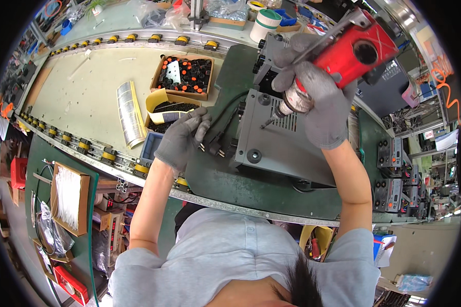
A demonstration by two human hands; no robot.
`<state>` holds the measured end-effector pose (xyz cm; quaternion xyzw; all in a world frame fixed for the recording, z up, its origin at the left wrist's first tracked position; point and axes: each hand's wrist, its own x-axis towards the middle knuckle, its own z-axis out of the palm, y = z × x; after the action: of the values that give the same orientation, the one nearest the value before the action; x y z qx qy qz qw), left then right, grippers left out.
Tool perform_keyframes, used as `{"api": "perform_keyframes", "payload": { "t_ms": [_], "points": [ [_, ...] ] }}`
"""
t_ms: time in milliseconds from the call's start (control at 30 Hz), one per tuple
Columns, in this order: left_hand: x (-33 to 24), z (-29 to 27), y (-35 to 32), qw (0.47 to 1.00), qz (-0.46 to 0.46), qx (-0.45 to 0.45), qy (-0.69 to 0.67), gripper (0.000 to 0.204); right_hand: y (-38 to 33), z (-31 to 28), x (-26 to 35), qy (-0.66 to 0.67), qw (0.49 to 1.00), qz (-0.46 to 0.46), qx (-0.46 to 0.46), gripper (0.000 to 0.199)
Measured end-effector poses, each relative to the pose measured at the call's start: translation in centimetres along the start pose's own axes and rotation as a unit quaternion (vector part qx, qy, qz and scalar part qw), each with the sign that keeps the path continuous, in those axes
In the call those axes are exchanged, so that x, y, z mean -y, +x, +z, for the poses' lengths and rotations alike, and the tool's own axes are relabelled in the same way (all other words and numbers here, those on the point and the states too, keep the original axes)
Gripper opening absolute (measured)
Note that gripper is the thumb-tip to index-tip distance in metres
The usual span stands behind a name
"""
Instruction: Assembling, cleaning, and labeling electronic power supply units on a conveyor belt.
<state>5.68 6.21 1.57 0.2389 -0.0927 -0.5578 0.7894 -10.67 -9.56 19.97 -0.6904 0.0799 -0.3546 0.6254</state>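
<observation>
My right hand (325, 110), in a grey glove, is wrapped round a red power screwdriver (338, 61). Its bit slants down to the left, over a grey metal case (279, 135) with vent slots and round black feet. My left hand (182, 137), also gloved, is left of the case with its fingers curled together; whatever they pinch, if anything, is too small to make out. Just beyond it is a carton of small dark screws (182, 106) with a yellow-edged paper strip (161, 100) standing in it. A black cable with a plug (216, 146) lies between that hand and the case.
Behind the screws stands a carton of black and orange parts (202, 77). A curled printed sheet (130, 115) and a blue bin (151, 146) are to the left. A second grey unit (266, 61) sits behind the case. Roller rails (182, 40) border the bench; more units (389, 194) stand right.
</observation>
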Motion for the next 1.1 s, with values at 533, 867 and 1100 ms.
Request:
{"api": "perform_keyframes", "payload": {
  "t_ms": [533, 867, 1100],
  "points": [
    [-0.4, -0.9, -1.9, 0.999, -0.015, -0.011, -0.043, 0.024, -1.9, 2.6, -0.1, -0.010, 0.994, -0.083, -0.071, 0.035],
    [-1.0, -1.1, -3.1, 0.998, -0.022, 0.006, -0.062, 0.022, -1.4, 3.2, 0.1, -0.006, 0.998, -0.018, -0.066, 0.030],
    [-0.6, -0.4, -3.4, 0.999, 0.018, 0.022, -0.028, 0.028, -0.9, 3.5, -0.4, -0.020, 0.993, -0.090, -0.077, 0.025]
  ]
}}
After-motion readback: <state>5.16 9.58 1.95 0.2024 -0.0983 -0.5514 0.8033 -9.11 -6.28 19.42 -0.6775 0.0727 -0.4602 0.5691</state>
